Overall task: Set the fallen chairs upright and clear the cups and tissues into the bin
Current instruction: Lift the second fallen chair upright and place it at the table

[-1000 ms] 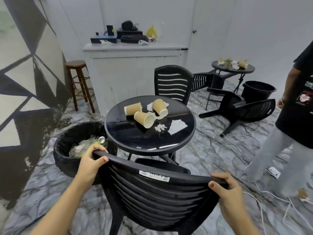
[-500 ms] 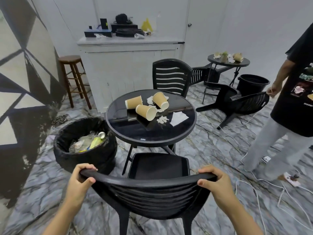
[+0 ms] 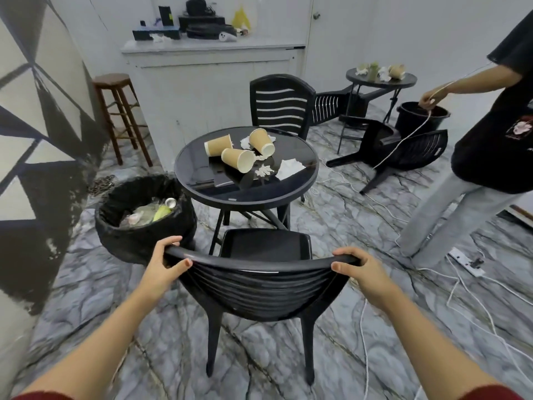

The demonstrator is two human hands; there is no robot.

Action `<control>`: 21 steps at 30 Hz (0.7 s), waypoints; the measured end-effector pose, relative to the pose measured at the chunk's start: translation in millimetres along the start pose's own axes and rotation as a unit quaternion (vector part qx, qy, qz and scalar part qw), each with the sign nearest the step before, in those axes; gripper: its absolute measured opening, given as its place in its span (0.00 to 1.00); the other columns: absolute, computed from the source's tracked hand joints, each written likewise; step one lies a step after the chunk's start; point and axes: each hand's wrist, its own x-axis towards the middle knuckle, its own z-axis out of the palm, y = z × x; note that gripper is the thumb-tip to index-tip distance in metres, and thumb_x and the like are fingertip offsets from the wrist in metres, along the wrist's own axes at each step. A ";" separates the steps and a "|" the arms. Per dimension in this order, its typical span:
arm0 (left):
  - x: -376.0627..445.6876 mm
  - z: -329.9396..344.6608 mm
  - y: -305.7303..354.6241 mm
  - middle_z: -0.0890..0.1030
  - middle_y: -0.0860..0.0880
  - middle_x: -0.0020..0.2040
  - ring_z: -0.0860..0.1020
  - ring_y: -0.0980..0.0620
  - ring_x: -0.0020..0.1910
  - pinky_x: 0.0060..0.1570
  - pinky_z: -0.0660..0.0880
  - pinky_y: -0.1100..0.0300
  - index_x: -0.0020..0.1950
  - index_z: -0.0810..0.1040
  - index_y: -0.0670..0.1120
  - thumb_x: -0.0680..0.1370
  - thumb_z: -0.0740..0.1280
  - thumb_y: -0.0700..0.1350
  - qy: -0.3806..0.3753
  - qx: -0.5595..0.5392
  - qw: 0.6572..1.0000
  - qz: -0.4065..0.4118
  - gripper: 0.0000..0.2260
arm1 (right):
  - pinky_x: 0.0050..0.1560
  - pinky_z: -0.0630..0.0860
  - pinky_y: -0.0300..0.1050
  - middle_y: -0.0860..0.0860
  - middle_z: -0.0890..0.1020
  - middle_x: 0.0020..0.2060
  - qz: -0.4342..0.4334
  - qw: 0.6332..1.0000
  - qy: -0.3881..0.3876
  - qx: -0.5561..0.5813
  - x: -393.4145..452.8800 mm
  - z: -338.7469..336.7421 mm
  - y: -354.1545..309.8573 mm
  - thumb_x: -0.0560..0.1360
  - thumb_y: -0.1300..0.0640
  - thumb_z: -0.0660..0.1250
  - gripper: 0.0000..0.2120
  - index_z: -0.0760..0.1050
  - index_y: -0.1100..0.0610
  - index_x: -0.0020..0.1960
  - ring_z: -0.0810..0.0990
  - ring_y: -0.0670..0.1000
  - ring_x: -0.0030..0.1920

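A black plastic chair point(image 3: 259, 287) stands upright on its legs in front of me. My left hand point(image 3: 164, 262) grips the left end of its top rail and my right hand point(image 3: 362, 268) grips the right end. Beyond it stands a round black table point(image 3: 202, 186) with three tipped paper cups point(image 3: 240, 158) and crumpled tissues point(image 3: 290, 168). A black bin point(image 3: 138, 243) with rubbish in it stands left of the table. A fallen black chair point(image 3: 403, 151) lies on its side at the right. Another fallen chair point(image 3: 328, 106) lies further back.
A person point(image 3: 484, 145) stands at the right holding a white cable. Cables and a power strip point(image 3: 467, 261) lie on the floor. A second table point(image 3: 380, 80) with cups, a black bucket point(image 3: 409, 119), an upright chair point(image 3: 281, 103), a wooden stool point(image 3: 115, 90) and a white counter point(image 3: 213, 47) stand behind.
The chair in my hands has swung up from a tilt onto its legs and moved away from me. Both hands kept hold of the top rail. The person at the right raised a cable.
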 end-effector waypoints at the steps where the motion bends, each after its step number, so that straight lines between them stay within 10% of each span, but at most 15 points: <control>1: 0.9 0.4 0.3 0.71 0.47 0.60 0.71 0.50 0.57 0.54 0.70 0.55 0.54 0.70 0.61 0.62 0.73 0.57 0.006 0.009 1.000 -0.010 0.23 | 0.35 0.76 0.32 0.52 0.79 0.40 0.002 1.000 0.001 0.004 0.3 1.4 -0.6 0.53 0.57 0.81 0.19 0.79 0.55 0.41 0.80 0.41 0.34; 7: 28.9 -5.9 -2.7 0.71 0.49 0.53 0.70 0.52 0.52 0.46 0.69 0.66 0.49 0.68 0.54 0.70 0.72 0.41 0.012 0.034 0.999 0.016 0.16 | 0.32 0.75 0.34 0.46 0.81 0.31 -0.019 0.994 0.055 0.095 -2.9 24.8 5.1 0.43 0.46 0.83 0.24 0.79 0.53 0.34 0.80 0.43 0.32; 11: 55.8 -35.4 4.4 0.72 0.49 0.52 0.72 0.55 0.49 0.48 0.70 0.67 0.48 0.69 0.54 0.59 0.70 0.57 -0.028 0.016 0.999 0.042 0.22 | 0.34 0.76 0.35 0.42 0.82 0.31 -0.043 0.989 0.106 0.092 -10.5 57.4 16.7 0.38 0.40 0.82 0.31 0.78 0.52 0.36 0.80 0.42 0.34; 18: 60.1 -88.3 -19.1 0.74 0.39 0.52 0.72 0.42 0.53 0.52 0.69 0.49 0.47 0.71 0.49 0.58 0.69 0.55 -0.027 0.015 0.998 0.051 0.21 | 0.32 0.76 0.35 0.46 0.82 0.31 -0.078 0.987 0.101 0.094 -12.8 110.0 15.3 0.43 0.44 0.82 0.24 0.79 0.52 0.34 0.80 0.43 0.33; 21: 44.4 -88.5 -29.1 0.74 0.43 0.48 0.73 0.50 0.49 0.49 0.70 0.63 0.47 0.71 0.46 0.56 0.68 0.54 0.005 0.019 0.999 0.050 0.23 | 0.34 0.77 0.36 0.45 0.82 0.32 -0.078 0.988 0.084 0.099 -9.5 107.9 15.4 0.39 0.43 0.83 0.25 0.80 0.51 0.32 0.80 0.45 0.34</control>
